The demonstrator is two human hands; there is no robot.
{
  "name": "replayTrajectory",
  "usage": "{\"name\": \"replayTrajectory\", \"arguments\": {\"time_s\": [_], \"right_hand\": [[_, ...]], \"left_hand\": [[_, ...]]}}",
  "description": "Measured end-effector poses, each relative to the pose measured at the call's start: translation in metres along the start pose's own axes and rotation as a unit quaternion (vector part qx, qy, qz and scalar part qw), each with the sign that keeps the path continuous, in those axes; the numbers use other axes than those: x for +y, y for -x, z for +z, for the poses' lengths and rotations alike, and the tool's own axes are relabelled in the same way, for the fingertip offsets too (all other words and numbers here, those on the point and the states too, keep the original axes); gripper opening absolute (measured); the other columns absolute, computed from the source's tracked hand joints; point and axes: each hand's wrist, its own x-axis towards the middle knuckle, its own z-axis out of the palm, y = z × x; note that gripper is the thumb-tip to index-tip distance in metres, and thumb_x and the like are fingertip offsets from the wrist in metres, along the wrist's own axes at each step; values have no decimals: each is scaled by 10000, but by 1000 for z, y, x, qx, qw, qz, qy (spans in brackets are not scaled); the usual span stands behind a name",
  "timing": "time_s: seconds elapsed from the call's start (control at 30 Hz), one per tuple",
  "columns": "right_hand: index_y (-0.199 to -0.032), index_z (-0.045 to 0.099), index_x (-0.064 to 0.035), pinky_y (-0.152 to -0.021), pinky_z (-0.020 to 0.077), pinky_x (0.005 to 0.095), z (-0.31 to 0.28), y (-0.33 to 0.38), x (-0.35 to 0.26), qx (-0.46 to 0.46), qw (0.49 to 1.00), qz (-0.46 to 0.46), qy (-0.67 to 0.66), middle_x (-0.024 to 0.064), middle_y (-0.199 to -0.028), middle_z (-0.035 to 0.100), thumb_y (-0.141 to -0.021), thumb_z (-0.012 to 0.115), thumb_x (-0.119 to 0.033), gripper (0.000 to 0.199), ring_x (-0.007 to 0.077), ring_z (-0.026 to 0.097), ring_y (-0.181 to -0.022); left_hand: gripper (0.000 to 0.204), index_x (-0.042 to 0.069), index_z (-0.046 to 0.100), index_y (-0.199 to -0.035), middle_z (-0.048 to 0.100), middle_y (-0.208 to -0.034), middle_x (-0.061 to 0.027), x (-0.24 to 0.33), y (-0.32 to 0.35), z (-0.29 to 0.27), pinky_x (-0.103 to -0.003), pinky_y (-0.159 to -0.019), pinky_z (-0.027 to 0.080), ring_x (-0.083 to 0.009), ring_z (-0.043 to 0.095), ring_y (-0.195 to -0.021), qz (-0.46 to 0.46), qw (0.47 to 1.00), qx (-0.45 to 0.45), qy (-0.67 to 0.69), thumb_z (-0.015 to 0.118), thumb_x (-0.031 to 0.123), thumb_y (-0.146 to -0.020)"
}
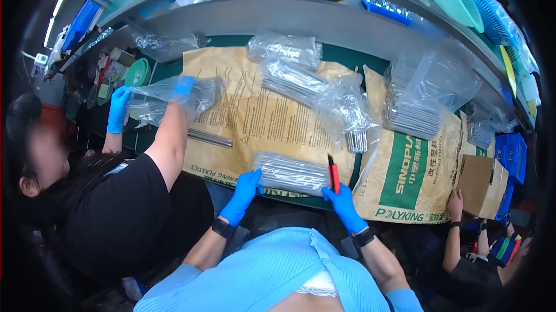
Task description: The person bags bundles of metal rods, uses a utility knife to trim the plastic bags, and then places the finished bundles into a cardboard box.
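We work at the near edge of the bench, where a clear plastic bag of thin metal rods (291,173) lies flat on a tan paper sack (255,118) spread over the surface. Our left hand (243,191), in a blue glove, rests on the bag's left end with fingers curled over the edge, closed lightly on the film. Our right hand (341,202), also gloved, sits at the bag's right end and pinches a red and black pen-shaped tool (333,174) held upright; we cannot tell whether its fingers also press the bag. We judge the bundle to be stiff and fairly heavy for its bulk, while the film around it is soft, slick and easily punctured by rod ends. We therefore advise supporting it from both ends, or under the middle, gripping the rods through the film and not the loose plastic. Similar filled bags (292,80) lie farther back. To our left, another person's gloved hand (184,87) holds open a bag.
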Motion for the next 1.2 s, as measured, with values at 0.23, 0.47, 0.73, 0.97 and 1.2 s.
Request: {"name": "replayTrajectory", "arguments": {"time_s": [0.23,0.47,0.73,0.97,1.2], "right_hand": [[-782,595,1,-518,427,256,-30,-110,-70,45,997,-29,-55,44,-645,570,-763,633,-170,176,118,528,-546],[-936,585,-28,-591,448,365,-25,-71,-67,76,954,-213,195,180,-773,607,-776,629,-259,284,342,591,-729],[-1191,480,-118,-611,467,398,1,-12,-34,14,911,-235,339,172,-853,602,-830,541,-276,399,344,582,-779],[-1202,486,-152,-553,458,399,17,-17,-65,4,852,-283,441,133,-726,563,-838,521,-268,384,305,569,-665],[-1200,489,-156,-533,454,389,26,-21,-54,30,845,-286,450,123,-714,562,-837,523,-268,382,286,569,-646]], "left_hand": [[316,33,552,-727,585,-730,-102,39,-135,15,-286,-593,433,-159,550,-655,19,975,-46,215,485,305,-872],[264,25,545,-1047,585,-966,-111,115,-159,14,-317,-822,431,-220,558,-923,52,983,-151,85,515,200,-852],[251,99,587,-1004,548,-1073,-79,55,-130,35,-391,-870,382,-241,483,-1037,538,719,-95,-430,569,130,-755],[134,69,559,-880,526,-903,-91,73,-132,43,-434,-771,389,-278,502,-881,475,721,-169,-475,554,116,-755],[64,42,503,-827,496,-846,-132,41,-120,54,-425,-664,414,-336,510,-783,420,793,-79,-434,507,89,-784]]}}
